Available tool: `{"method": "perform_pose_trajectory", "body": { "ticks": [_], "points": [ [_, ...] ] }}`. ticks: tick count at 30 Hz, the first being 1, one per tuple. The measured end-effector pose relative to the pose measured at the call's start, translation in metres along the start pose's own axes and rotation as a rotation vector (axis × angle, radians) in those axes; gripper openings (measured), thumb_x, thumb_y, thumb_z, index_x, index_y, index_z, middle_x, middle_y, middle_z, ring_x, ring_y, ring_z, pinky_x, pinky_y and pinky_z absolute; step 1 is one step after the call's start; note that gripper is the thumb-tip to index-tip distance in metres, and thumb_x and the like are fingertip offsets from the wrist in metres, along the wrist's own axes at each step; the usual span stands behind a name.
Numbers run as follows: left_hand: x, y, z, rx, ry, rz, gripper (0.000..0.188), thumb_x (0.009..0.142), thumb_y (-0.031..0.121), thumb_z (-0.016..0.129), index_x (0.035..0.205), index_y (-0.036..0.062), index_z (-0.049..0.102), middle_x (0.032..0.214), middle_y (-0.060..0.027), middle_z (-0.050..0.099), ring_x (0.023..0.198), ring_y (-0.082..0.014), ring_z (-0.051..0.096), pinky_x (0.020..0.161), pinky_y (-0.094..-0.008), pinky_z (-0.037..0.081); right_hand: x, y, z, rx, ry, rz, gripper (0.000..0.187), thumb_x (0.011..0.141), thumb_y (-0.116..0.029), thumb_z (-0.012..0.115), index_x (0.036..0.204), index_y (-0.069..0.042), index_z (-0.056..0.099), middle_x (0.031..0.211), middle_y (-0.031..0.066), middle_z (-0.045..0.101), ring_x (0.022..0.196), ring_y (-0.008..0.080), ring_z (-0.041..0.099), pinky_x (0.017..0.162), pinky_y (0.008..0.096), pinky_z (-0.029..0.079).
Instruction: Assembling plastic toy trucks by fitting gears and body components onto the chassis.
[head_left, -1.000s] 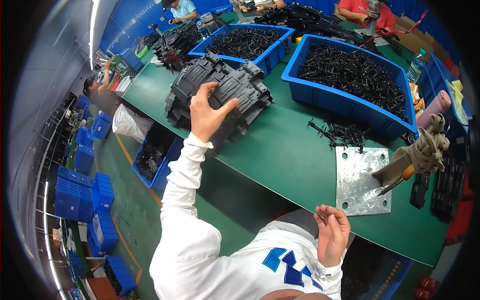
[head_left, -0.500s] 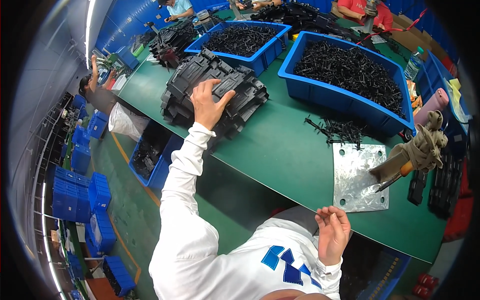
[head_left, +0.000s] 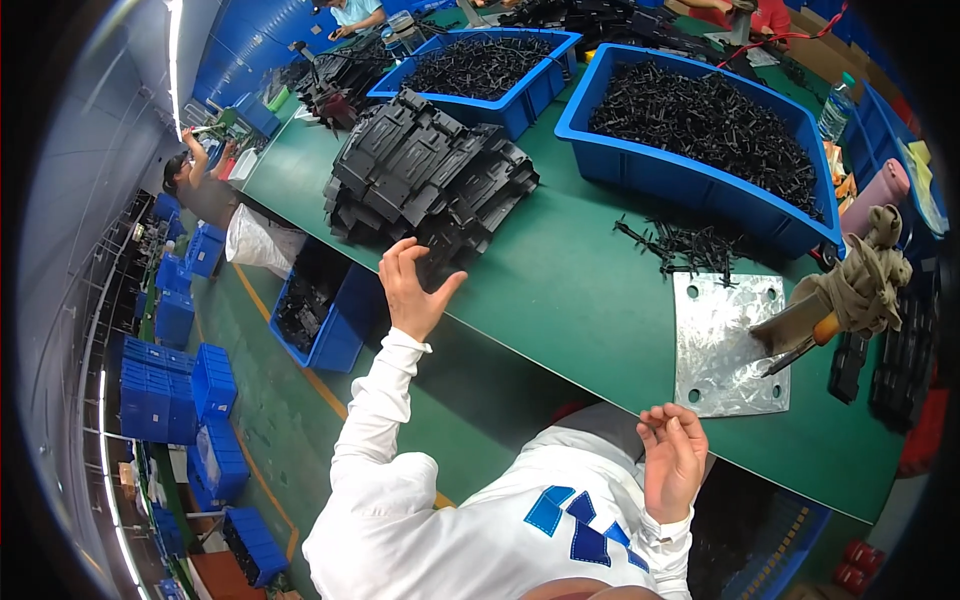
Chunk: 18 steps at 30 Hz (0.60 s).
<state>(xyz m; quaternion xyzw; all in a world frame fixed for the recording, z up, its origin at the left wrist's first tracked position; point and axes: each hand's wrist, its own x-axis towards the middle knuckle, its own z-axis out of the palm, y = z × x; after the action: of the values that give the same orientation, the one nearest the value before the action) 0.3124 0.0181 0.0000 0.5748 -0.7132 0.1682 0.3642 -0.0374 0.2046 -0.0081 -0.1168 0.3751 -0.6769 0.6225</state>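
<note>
Black plastic parts (head_left: 430, 170) lie in an uneven, overlapping heap on the green table (head_left: 580, 280), close to its near edge. Just in front of them, the left hand (head_left: 410, 300) has its grip open and empty, thumb apart from curled fingers; whether a fingertip touches the shadowed lower pieces, I cannot tell. With such loose layering, a knock or a tug low down could send some sliding, perhaps over the edge.

Behind the heap, a blue bin (head_left: 545, 103) is filled with thin black pieces (head_left: 480, 70); a larger bin (head_left: 660, 180) to its right is heaped with similar ones, and jostling might spill a few. A small pile (head_left: 690, 248) lies between it and a metal plate (head_left: 715, 350). Near that plate, the right hand (head_left: 675, 465) is loosely half-curled, nothing visible in it. Below, a blue crate (head_left: 348, 325) holds dark parts.
</note>
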Motion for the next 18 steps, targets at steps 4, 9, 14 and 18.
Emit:
{"method": "perform_pose_trajectory", "body": {
  "ticks": [4, 9, 14, 18],
  "points": [
    [-0.003, -0.024, 0.007, -0.165, -0.033, -0.115, 0.056, 0.066, 0.028, 0.087, 0.104, 0.0045, 0.054, 0.116, -0.0137, 0.054, 0.099, -0.0334, 0.056, 0.086, -0.0417, 0.046, -0.001, 0.002, -0.002, 0.008, -0.005, 0.015, 0.016, 0.094, -0.008, 0.057, 0.106, 0.000, 0.064, 0.101, 0.0126, 0.067, 0.095, 0.0244, 0.064, 0.086, 0.0367, 0.051],
    [0.011, -0.037, -0.001, -0.313, -0.215, -0.122, 0.047, 0.067, 0.020, 0.084, 0.100, 0.0037, 0.054, 0.106, -0.0113, 0.058, 0.092, -0.0273, 0.060, 0.086, -0.0359, 0.047, -0.002, 0.004, -0.003, 0.018, 0.005, 0.009, 0.016, 0.094, -0.007, 0.057, 0.106, 0.000, 0.064, 0.101, 0.0128, 0.067, 0.095, 0.0244, 0.064, 0.086, 0.0366, 0.051],
    [0.021, -0.044, -0.011, -0.441, -0.374, -0.200, 0.046, 0.067, 0.016, 0.082, 0.099, 0.0033, 0.052, 0.100, -0.0073, 0.058, 0.090, -0.0183, 0.058, 0.086, -0.0301, 0.046, -0.001, 0.003, -0.002, 0.015, -0.004, 0.026, 0.016, 0.094, -0.007, 0.057, 0.106, 0.000, 0.064, 0.101, 0.0126, 0.068, 0.095, 0.0243, 0.064, 0.086, 0.0367, 0.050],
    [0.027, -0.043, -0.022, -0.676, -0.502, -0.319, 0.043, 0.072, 0.014, 0.080, 0.103, 0.0049, 0.051, 0.101, -0.0020, 0.057, 0.093, -0.0105, 0.055, 0.087, -0.0253, 0.044, -0.001, 0.001, -0.003, -0.018, -0.020, 0.036, 0.017, 0.095, -0.013, 0.058, 0.108, -0.003, 0.062, 0.102, 0.0100, 0.066, 0.097, 0.0217, 0.062, 0.087, 0.0346, 0.049]
  ]
}}
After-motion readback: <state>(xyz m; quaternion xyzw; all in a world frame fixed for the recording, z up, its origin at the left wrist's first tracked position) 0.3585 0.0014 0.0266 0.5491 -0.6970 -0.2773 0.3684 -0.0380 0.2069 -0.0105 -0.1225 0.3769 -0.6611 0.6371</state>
